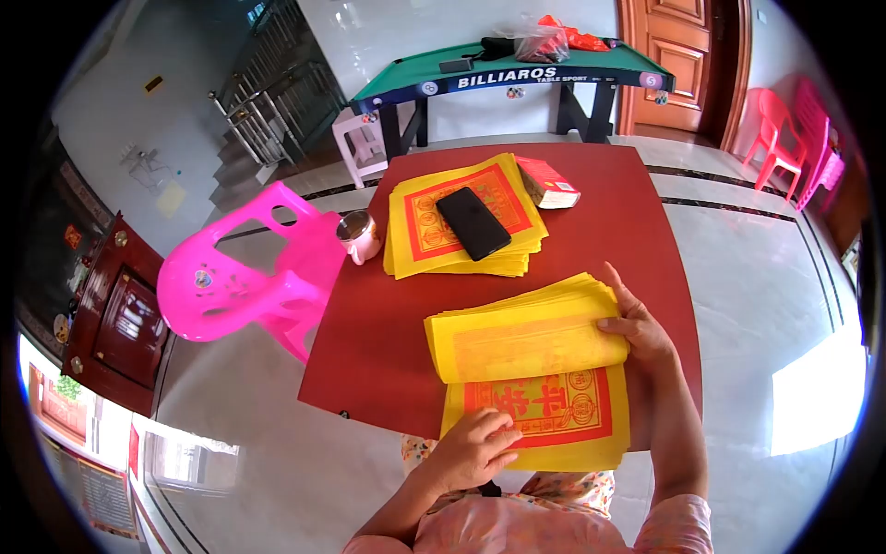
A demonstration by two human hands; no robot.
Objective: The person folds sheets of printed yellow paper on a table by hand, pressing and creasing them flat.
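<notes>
A stack of yellow printed paper sheets (591, 406) with red designs lies at the table's near edge, overhanging it slightly. Its upper sheets are folded back into a thick flap (526, 337) with the plain side up. My right hand (643, 334) grips the flap's right end, thumb on top and index finger pointing away from me; the fingers beneath are hidden. On the lower left of the printed face rests my left hand (475, 448), fingers slightly bent and thumb apart. A second yellow paper stack (415, 254) lies farther back with a black phone (473, 223) on it.
A red-and-white box (546, 183) sits beside the far stack on the red table (388, 369). Near the left edge stands a metal-lined mug (359, 236). A pink chair (217, 286) touches that side. Behind is a small billiard table (517, 74) with bags on it.
</notes>
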